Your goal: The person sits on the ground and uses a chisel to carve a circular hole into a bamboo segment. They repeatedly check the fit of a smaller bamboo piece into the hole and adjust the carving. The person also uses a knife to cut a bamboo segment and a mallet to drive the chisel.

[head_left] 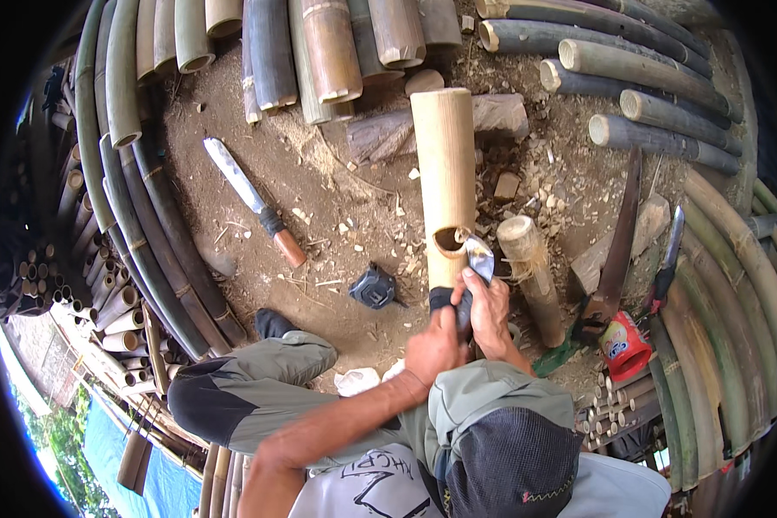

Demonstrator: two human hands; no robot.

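A pale, peeled bamboo tube [445, 164] points away from me, with a hole [447, 239] cut in its near part. At the hole's right edge lies the bright blade of a knife [480, 259]. My right hand [489, 315] is closed on the knife just below the blade, thumb along it. Lower down, my left hand [438, 350] is closed around the dark handle's end. A dark band or cover shows on the tube beside the hands; what it is I cannot tell. The tube's far part rests across a short dark log [384, 136].
A large knife [255, 198] lies left, near a dark tape measure [374, 287]. To the right stand a wooden stump [531, 268], a saw [622, 233], another knife [669, 250] and a red container [625, 347]. Bamboo poles [177, 233] surround the chip-strewn dirt floor.
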